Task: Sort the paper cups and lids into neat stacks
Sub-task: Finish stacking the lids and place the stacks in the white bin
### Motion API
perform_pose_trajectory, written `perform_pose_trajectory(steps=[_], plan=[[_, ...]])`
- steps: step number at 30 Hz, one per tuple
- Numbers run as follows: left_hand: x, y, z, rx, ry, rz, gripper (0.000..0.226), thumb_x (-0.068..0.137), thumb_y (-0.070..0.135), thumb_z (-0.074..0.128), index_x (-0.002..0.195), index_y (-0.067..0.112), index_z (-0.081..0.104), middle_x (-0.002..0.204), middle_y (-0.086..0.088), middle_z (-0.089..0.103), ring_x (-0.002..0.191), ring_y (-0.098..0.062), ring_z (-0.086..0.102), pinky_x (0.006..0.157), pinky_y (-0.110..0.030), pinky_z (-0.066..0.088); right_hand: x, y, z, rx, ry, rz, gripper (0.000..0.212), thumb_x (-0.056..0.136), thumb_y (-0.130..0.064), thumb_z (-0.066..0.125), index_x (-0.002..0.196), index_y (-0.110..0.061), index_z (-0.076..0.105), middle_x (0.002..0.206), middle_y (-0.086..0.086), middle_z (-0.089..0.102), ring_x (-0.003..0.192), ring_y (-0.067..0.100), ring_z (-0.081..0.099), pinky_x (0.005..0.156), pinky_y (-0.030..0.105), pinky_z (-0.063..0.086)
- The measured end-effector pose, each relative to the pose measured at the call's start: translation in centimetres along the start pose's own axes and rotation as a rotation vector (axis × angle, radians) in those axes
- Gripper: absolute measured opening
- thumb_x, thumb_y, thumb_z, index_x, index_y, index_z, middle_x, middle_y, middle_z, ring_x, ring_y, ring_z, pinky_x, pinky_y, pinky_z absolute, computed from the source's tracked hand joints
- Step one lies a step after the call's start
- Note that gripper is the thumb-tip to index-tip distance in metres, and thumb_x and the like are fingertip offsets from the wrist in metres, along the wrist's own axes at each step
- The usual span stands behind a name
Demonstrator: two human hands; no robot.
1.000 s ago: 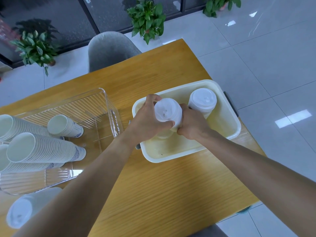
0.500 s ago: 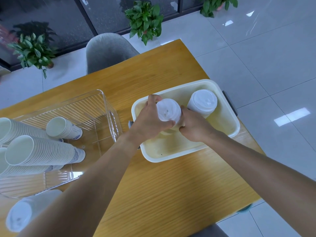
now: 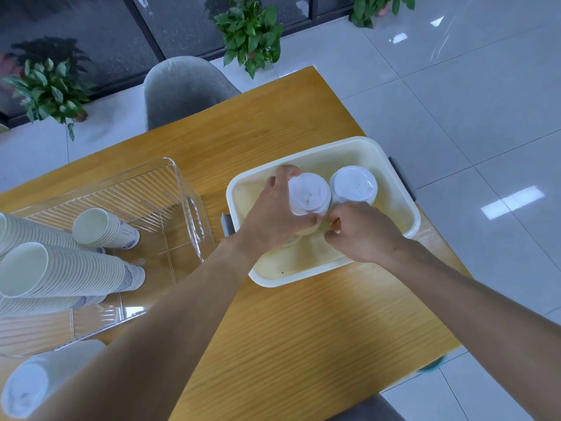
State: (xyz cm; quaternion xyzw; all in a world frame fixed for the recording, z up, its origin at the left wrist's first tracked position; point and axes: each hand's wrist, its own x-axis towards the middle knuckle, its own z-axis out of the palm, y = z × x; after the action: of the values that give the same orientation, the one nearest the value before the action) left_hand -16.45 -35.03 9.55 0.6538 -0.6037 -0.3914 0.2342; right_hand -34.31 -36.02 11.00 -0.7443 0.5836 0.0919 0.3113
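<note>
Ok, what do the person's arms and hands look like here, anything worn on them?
Both arms are bare along all of their visible length: no sleeves, watch, bracelet or gloves. The left hand and right hand show no rings or markings on the parts in view. The fingernails look short and unpainted. Any sleeve would be nearer the shoulder, outside the picture.

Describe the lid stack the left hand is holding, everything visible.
The lid stack is white plastic, round, with a small raised mark on its top lid. It stands about upright inside the cream tray, beside a second lid stack. The left hand grips its side; the right hand is just right of its base, contact unclear.
</note>
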Motion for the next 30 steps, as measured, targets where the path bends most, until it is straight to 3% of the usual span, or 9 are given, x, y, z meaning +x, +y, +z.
perform_pose_trajectory(steps=[3,5,8,11,14,18,24,26,30], plan=[[0.1,-0.3,0.4,-0.044,-0.011,-0.008,0.08,0.077,0.028,0.09,0.137,0.028,0.036,0.136,0.008,0.048,0.121,-0.016,0.048,0.09,-0.023,0.036,0.0,0.4,-0.7,-0.176,-0.151,0.028,0.021,0.094,-0.036,0.058,0.084,-0.017,0.057,0.081,-0.003,0.06,0.075,0.02,0.06,0.064,0.03,0.043],[0.1,-0.5,0.5,-0.066,-0.01,-0.008,0.08,0.078,0.028,0.089,0.137,0.03,0.035,0.138,0.008,0.048,0.124,-0.017,0.048,0.094,-0.026,0.037,0.6,0.8,-1.1,-0.167,-0.287,0.039,0.023,0.095,-0.039,0.055,0.093,-0.016,0.059,0.082,-0.005,0.055,0.082,0.02,0.059,0.069,0.032,0.045],[0.1,-0.7,0.6,-0.097,-0.01,-0.006,0.082,0.081,0.029,0.088,0.143,0.03,0.035,0.143,0.009,0.047,0.129,-0.015,0.046,0.101,-0.028,0.038,1.7,1.3,-1.7,-0.17,-0.453,0.033,0.056,0.098,-0.042,0.053,0.148,-0.017,0.048,0.136,0.0,0.057,0.127,0.024,0.054,0.101,0.038,0.048],[0.1,-0.8,0.6,-0.138,0.018,-0.019,0.082,0.081,0.029,0.088,0.146,0.032,0.037,0.144,0.01,0.048,0.131,-0.014,0.045,0.107,-0.03,0.039,2.4,1.6,-1.9,-0.185,-0.475,0.023,0.071,0.099,-0.048,0.054,0.161,-0.023,0.032,0.165,-0.001,0.035,0.149,0.024,0.037,0.117,0.042,0.037],[0.1,-0.8,0.7,-0.155,0.041,-0.031,0.083,0.081,0.028,0.088,0.148,0.031,0.037,0.146,0.011,0.047,0.133,-0.012,0.044,0.109,-0.028,0.037,3.0,1.9,-1.7,-0.154,-0.436,0.004,0.069,0.098,-0.046,0.057,0.159,-0.021,0.036,0.162,0.001,0.039,0.146,0.024,0.041,0.117,0.043,0.039],[0.1,-0.4,0.5,-0.131,0.01,-0.056,0.092,0.081,0.03,0.088,0.154,0.031,0.032,0.152,0.011,0.043,0.135,-0.009,0.041,0.11,-0.024,0.032,3.1,1.2,-1.2,-0.124,-0.384,-0.062,0.046,0.098,-0.04,0.055,0.139,-0.019,0.056,0.142,0.0,0.058,0.123,0.023,0.059,0.105,0.042,0.05],[0.3,0.0,-2.4,-0.009,-0.094,-0.11,0.101,0.07,0.043,0.092,0.151,0.031,0.034,0.139,0.008,0.053,0.133,-0.012,0.051,0.116,-0.036,0.04,2.6,-1.6,0.1,-0.098,-0.451,-0.198,0.051,0.104,-0.037,0.05,0.154,-0.026,0.044,0.144,-0.007,0.057,0.13,0.018,0.056,0.11,0.035,0.044],[-0.1,0.5,-3.7,0.083,-0.129,-0.113,0.093,0.075,0.046,0.087,0.152,0.031,0.036,0.144,0.007,0.052,0.134,-0.011,0.051,0.113,-0.036,0.043,2.7,-2.4,0.3,-0.115,-0.486,-0.227,0.052,0.106,-0.04,0.048,0.156,-0.027,0.04,0.149,-0.007,0.054,0.135,0.018,0.051,0.113,0.035,0.041],[-1.5,0.7,-5.7,0.465,-0.204,-0.043,0.053,0.095,0.037,0.069,0.142,0.022,0.051,0.14,0.005,0.056,0.128,-0.016,0.055,0.103,-0.04,0.049,2.6,-3.3,0.4,-0.137,-0.486,-0.282,0.056,0.106,-0.042,0.048,0.158,-0.025,0.038,0.153,-0.007,0.049,0.139,0.019,0.047,0.11,0.033,0.04]])
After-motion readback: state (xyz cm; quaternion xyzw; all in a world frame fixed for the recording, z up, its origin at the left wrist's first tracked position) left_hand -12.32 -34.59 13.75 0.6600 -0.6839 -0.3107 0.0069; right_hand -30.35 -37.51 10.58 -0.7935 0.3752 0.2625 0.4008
